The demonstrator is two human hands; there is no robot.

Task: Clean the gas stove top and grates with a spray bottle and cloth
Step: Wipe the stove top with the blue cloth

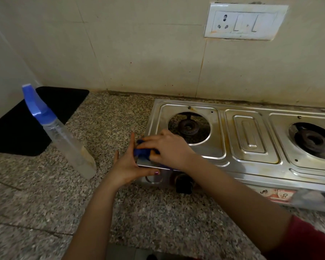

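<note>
On the bench (120, 212): hands at one corner

The steel stove (220, 132) sits to the right, with the spray bottle (64, 136) standing to its left. The left hand (128, 169) lies straight-fingered against the stove's front-left corner. The right hand (167, 147), beside it, clutches the blue cloth (142, 152) on that corner.

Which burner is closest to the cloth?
The smaller left burner; the blue cloth sits just beside it. The larger rusty burner is far to the right.
</note>
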